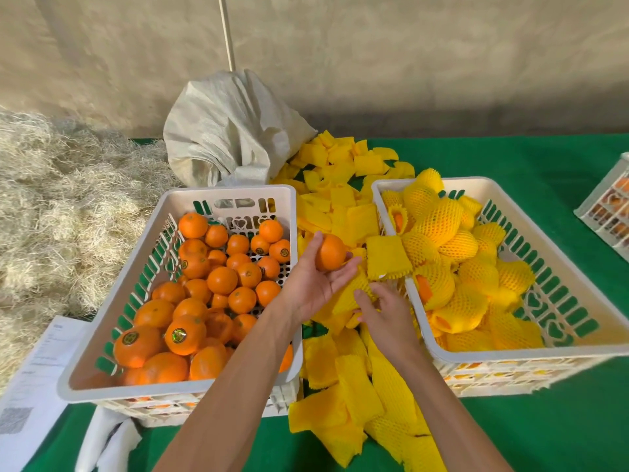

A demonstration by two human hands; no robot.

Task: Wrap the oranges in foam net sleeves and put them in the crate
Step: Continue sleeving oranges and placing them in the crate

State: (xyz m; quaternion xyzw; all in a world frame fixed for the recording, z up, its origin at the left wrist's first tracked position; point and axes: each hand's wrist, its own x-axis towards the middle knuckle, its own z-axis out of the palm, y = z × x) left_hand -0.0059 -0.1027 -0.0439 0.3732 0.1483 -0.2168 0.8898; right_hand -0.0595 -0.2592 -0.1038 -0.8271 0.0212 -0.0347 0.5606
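My left hand (315,284) is palm up between the two crates and holds a bare orange (330,252) at its fingertips. Just below and to the right, my right hand (386,313) grips a yellow foam net sleeve (352,292) lifted off the pile. The left white crate (112,301) holds several bare oranges (204,291). The right white crate (578,291) holds several oranges wrapped in yellow sleeves (476,267). Loose flat sleeves (347,379) lie heaped on the green table between the crates.
A white woven sack (231,131) lies behind the left crate, with sleeves spilling from it. Straw (58,206) covers the far left. Printed papers (37,379) lie at the table's left edge. Another crate (609,206) shows at the far right.
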